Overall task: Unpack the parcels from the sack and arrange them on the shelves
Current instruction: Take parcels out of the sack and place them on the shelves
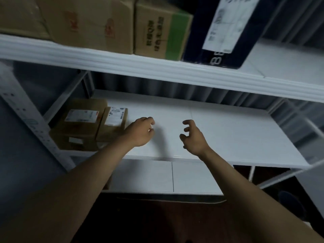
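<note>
While over the middle shelf (228,130), left hand (140,133) & right hand (193,137) hold nothing, fingers loosely curled.

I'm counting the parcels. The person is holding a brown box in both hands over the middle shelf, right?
No. The head view shows both hands empty: the left hand and right hand are over the middle shelf, holding nothing. The brown boxes sit at the shelf's left end.

Only "88" reads, sideways on the dark box (219,41); labels blurred.
</note>
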